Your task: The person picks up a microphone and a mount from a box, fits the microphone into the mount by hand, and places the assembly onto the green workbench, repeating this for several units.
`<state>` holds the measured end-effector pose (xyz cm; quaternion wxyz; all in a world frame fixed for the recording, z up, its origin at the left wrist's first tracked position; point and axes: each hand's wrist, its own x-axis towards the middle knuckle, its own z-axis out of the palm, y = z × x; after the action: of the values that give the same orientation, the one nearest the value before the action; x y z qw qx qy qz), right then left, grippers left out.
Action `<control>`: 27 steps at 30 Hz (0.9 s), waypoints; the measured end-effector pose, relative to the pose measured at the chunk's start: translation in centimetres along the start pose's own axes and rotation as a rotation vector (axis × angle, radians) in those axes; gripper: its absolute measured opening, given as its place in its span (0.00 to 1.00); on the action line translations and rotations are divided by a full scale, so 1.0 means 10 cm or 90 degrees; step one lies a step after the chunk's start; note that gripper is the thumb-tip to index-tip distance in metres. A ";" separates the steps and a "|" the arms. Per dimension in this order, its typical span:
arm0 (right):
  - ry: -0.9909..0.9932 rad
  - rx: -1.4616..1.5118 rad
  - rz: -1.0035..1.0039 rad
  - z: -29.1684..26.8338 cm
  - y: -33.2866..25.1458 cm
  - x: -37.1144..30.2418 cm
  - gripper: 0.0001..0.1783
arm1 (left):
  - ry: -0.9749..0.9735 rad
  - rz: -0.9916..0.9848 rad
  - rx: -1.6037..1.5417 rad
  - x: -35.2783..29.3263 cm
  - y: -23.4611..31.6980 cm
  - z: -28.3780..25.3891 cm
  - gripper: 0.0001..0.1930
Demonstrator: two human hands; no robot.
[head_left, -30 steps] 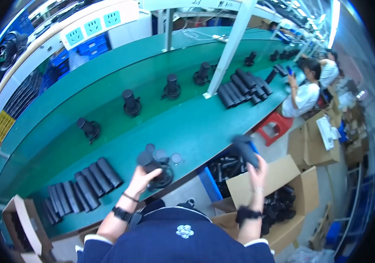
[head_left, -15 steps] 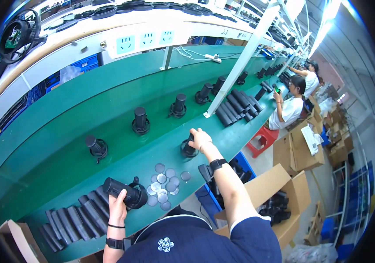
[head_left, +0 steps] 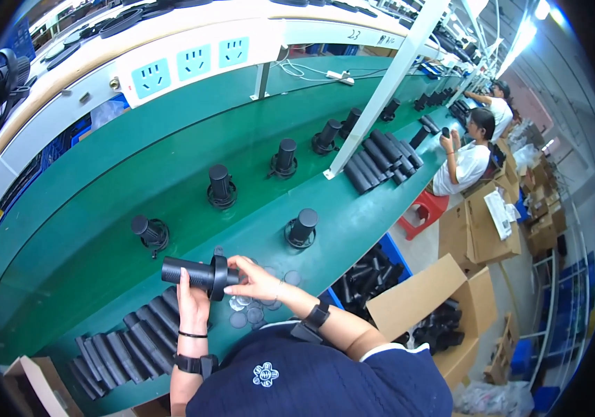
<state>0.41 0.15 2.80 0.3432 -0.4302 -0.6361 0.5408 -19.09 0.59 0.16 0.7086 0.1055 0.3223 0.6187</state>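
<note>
A black cylindrical microphone (head_left: pixel 176 269) lies tilted on its side above the green bench, its lower end set in a black ring-shaped mount (head_left: pixel 219 278). My left hand (head_left: pixel 194 306) is closed round the body from below. At the other end, the fingers and thumb of my right hand (head_left: pixel 257 281) grip the base beside the ring; their tips partly cover it. Beneath the right hand lie several round dark and silvery discs (head_left: pixel 238 320), some hidden by the hand. Another microphone (head_left: pixel 304 226) stands upright in its mount beyond my right hand.
Several mounted microphones (head_left: pixel 222 186) stand in a row along the back. Black tubes (head_left: pixel 127 354) lie at the near left, more tubes (head_left: pixel 381 163) beyond the metal post (head_left: pixel 388 87). A blue bin (head_left: pixel 396 258) and a cardboard box (head_left: pixel 419 299) stand right. Co-workers (head_left: pixel 468 167) sit farther along.
My right hand has let go of the standing microphone and come left to the held one's base. The held microphone has risen slightly and turned more level.
</note>
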 end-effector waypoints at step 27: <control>-0.047 0.341 0.011 -0.04 0.46 0.13 0.44 | -0.291 0.136 0.296 -0.25 0.20 0.02 0.37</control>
<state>1.07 1.72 -1.67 0.4166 -0.3099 -0.4787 0.7080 -20.70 -1.29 2.20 0.6506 0.4330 0.2748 0.5601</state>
